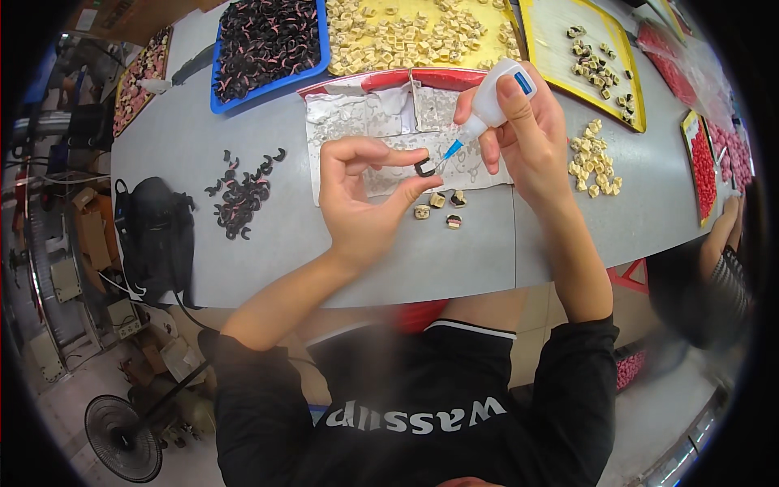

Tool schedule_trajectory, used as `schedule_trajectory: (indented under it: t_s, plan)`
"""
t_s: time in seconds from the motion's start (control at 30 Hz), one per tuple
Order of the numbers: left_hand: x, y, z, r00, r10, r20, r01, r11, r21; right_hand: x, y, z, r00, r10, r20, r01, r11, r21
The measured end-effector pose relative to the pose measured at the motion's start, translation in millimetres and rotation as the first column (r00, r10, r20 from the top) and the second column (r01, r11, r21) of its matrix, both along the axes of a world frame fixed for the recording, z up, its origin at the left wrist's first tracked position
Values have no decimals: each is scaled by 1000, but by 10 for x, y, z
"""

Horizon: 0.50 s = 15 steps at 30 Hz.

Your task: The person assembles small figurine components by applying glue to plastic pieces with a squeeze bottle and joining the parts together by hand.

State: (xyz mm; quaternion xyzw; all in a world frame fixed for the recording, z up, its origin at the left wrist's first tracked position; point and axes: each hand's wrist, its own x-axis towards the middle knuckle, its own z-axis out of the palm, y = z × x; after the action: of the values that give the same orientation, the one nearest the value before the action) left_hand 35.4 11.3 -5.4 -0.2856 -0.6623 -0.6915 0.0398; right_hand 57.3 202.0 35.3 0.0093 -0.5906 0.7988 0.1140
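Observation:
Between thumb and index finger, my left hand [361, 191] pinches a small black curved piece [420, 169]. My right hand [535, 138] grips a white squeeze bottle [489, 104], tilted down to the left. Its blue needle tip [453, 149] points at the black piece; whether they touch is too small to tell. Just below, several small cream figure pieces [437, 200] lie on the grey table, some with black parts on them. Under both hands is a worn white sheet [361, 122] with grey stains.
Loose black curved pieces [242, 195] lie at left, cream pieces [595, 162] at right. Behind stand a blue tray [214, 96] of black pieces and yellow trays [637, 118]. A black bag [154, 235] sits at the left edge. Another person's arm [718, 235] shows far right.

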Motion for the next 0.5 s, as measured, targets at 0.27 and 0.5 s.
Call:
schedule_trajectory:
  t_s: [0.27, 0.5]
  plan:
    - [-11, -11, -35, 999, -29, -13, 29, 999, -19, -7, -48, -12, 999, -30, -15, 30, 1000, -5]
    - [0, -9, -37, 999, -45, 4, 45, 999, -23, -13, -56, -29, 1000, -26, -13, 26, 1000, 2]
